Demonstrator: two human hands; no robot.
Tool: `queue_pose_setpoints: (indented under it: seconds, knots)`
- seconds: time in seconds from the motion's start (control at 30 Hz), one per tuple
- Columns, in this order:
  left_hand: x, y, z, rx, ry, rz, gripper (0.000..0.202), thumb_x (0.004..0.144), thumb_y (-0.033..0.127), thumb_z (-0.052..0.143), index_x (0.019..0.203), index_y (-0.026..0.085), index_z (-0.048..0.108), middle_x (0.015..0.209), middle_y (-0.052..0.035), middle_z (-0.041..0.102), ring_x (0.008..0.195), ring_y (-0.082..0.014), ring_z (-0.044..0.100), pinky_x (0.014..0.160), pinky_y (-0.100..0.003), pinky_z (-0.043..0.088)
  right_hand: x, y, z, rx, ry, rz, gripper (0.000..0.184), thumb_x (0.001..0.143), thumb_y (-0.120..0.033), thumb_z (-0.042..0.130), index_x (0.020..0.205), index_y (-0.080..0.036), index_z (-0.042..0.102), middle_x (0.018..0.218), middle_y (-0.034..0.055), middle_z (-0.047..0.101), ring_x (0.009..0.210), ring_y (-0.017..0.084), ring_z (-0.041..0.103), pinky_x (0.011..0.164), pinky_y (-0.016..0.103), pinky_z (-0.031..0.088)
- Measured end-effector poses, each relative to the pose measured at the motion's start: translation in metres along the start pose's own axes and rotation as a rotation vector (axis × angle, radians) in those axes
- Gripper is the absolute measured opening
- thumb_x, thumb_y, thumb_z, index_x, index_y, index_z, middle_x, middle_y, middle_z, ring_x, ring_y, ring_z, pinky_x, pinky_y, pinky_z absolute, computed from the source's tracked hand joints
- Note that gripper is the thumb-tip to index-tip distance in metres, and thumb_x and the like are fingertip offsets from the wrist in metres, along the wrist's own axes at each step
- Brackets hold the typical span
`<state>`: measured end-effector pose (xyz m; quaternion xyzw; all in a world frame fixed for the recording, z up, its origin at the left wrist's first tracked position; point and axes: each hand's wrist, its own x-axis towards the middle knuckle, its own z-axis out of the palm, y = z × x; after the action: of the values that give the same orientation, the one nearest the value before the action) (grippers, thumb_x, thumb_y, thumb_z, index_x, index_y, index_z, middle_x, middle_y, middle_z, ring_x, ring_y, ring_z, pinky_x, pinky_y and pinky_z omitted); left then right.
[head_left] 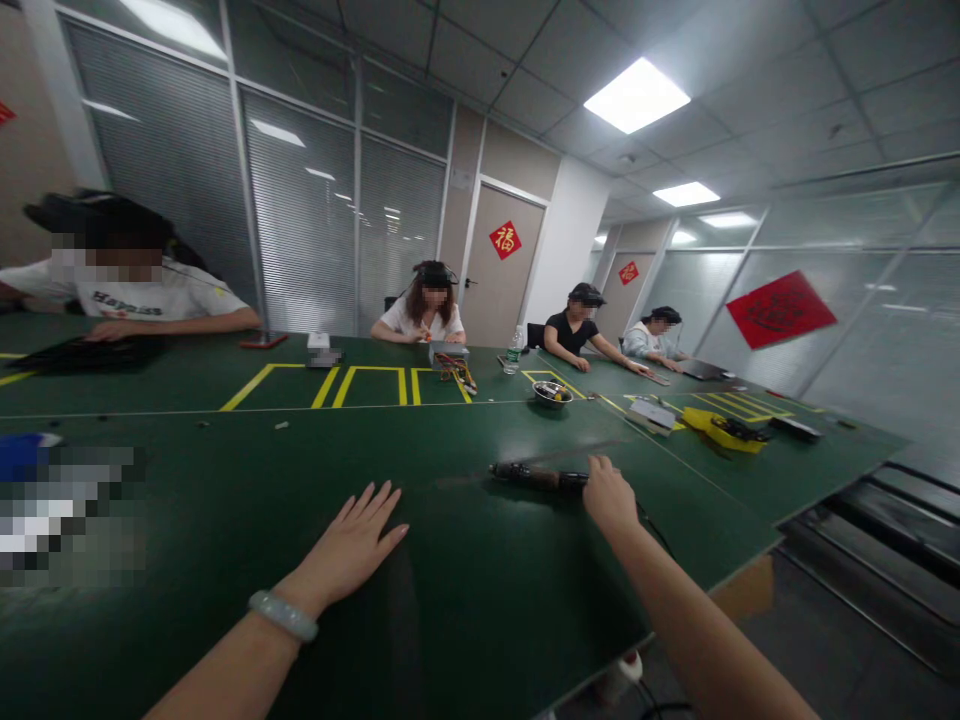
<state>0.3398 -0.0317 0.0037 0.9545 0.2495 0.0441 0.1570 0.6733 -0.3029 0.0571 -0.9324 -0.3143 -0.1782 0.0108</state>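
My left hand lies flat on the green table with its fingers spread and nothing under it; a pale bangle sits on that wrist. My right hand reaches forward and closes over the near end of a dark electric screwdriver that lies on the table, its tip pointing left. A black cable runs from the tool past my right forearm toward the table edge.
A small metal bowl stands beyond the tool. A yellow object and a flat grey box lie at right. Several other people sit along the far side. Yellow tape marks cross the table. The table's edge drops off at right.
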Motion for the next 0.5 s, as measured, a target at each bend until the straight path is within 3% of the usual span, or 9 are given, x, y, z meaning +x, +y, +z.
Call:
queue_pose_setpoints:
  seconds: [0.1, 0.2, 0.3, 0.4, 0.5]
  knots:
    - [0.003, -0.006, 0.008, 0.008, 0.005, 0.013, 0.071, 0.093, 0.066, 0.023, 0.150, 0.025, 0.018, 0.157, -0.0034, 0.010, 0.144, -0.0287, 0.009, 0.115, -0.052, 0.011, -0.025, -0.070, -0.018, 0.271, 0.082, -0.251, 0.048, 0.090, -0.020, 0.041, 0.138, -0.018, 0.042, 0.144, 0.0096, 0.042, 0.126, 0.022, 0.045, 0.103, 0.033, 0.036]
    - [0.006, -0.010, 0.014, 0.042, 0.044, 0.023, 0.069, 0.093, 0.064, 0.024, 0.150, 0.024, 0.019, 0.157, -0.0037, 0.012, 0.144, -0.0288, 0.010, 0.115, -0.051, 0.012, -0.058, -0.149, -0.031, 0.514, -0.039, -0.570, 0.055, 0.093, -0.036, 0.043, 0.145, -0.021, 0.033, 0.148, 0.0044, 0.039, 0.135, 0.020, 0.035, 0.111, 0.036, 0.029]
    - [0.008, -0.013, 0.018, 0.102, 0.063, 0.064, 0.067, 0.094, 0.056, 0.033, 0.150, 0.022, 0.021, 0.157, -0.0048, 0.014, 0.144, -0.0287, 0.011, 0.115, -0.049, 0.012, -0.084, -0.214, -0.036, 0.665, -0.152, -0.754, 0.066, 0.094, -0.049, 0.039, 0.149, -0.017, 0.022, 0.155, 0.0065, 0.026, 0.142, 0.021, 0.020, 0.116, 0.039, 0.021]
    - [0.010, -0.019, 0.024, 0.171, 0.027, 0.128, 0.065, 0.090, 0.046, 0.044, 0.149, 0.023, 0.027, 0.156, -0.0052, 0.014, 0.144, -0.0311, 0.011, 0.115, -0.046, 0.012, -0.096, -0.251, -0.039, 0.757, -0.218, -0.886, 0.068, 0.095, -0.056, 0.033, 0.150, -0.019, 0.019, 0.156, 0.0061, 0.021, 0.144, 0.022, 0.012, 0.118, 0.042, 0.015]
    - [0.013, -0.026, 0.031, 0.203, 0.037, 0.145, 0.062, 0.089, 0.042, 0.048, 0.147, 0.024, 0.033, 0.156, -0.0039, 0.016, 0.144, -0.0331, 0.012, 0.115, -0.046, 0.011, -0.099, -0.262, -0.041, 0.780, -0.243, -0.925, 0.061, 0.096, -0.056, 0.028, 0.147, -0.023, 0.026, 0.155, 0.0037, 0.026, 0.144, 0.021, 0.013, 0.117, 0.044, 0.014]
